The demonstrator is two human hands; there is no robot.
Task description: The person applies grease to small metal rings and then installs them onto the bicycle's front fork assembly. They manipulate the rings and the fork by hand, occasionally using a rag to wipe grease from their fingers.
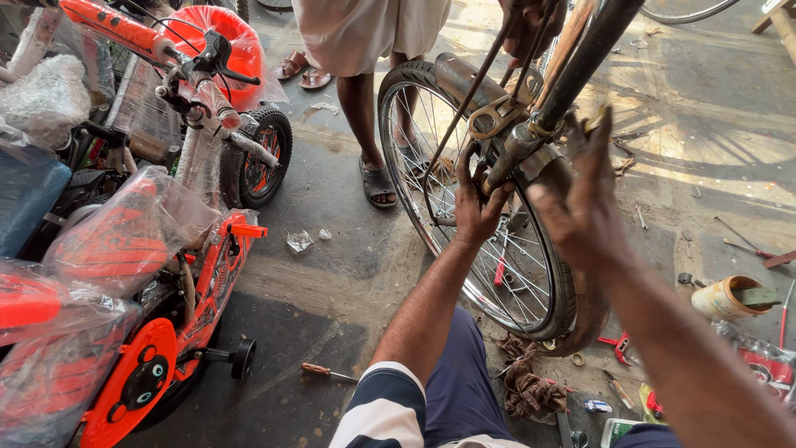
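Observation:
A bicycle wheel (414, 158) with silver spokes, a dark tyre and a metal mudguard stands upright in front of me, held in a dark fork (580, 62). My left hand (477, 207) grips the parts at the axle where the fork end and stays meet. My right hand (584, 199) rests on the tyre and mudguard just right of the fork, fingers spread and thumb pointing left. Another person's hand (526, 25) holds the stays above the wheel.
Small orange children's bicycles wrapped in plastic (133, 241) crowd the left. A person in sandals (377, 178) stands behind the wheel. On the concrete lie a screwdriver (327, 372), rags (531, 386), a tin (730, 297) and several scattered tools at right.

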